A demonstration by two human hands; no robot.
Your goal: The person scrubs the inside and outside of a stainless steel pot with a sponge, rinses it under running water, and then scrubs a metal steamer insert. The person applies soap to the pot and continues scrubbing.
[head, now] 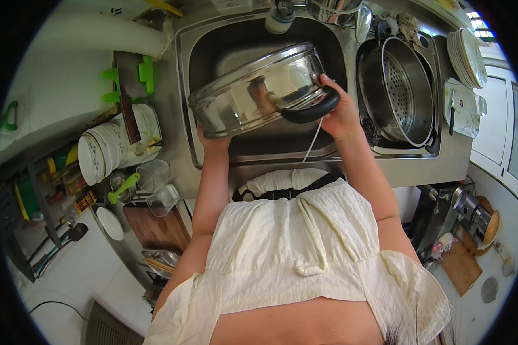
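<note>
Tilted on its side, a stainless steel pot (259, 92) is held up over the large sink basin (259, 148). Its black side handle (311, 108) points toward me at the right. My right hand (339, 108) grips the pot beside that handle, with the thumb up along the wall. My left hand (211, 137) supports the lower left end, its fingers mostly hidden behind the metal. A thin white strip (313, 140) hangs below my right hand. Above the pot, the faucet (280, 19) reaches over the basin's far edge.
In the smaller basin at right stands a perforated steamer pot (408, 92), with a dark scrubber (371, 131) beside it. Stacked plates (466, 58) and a glass tray (459, 108) sit farther right. Bowls (99, 151), a cleaver (127, 99) and a cutting board (157, 226) are at left.
</note>
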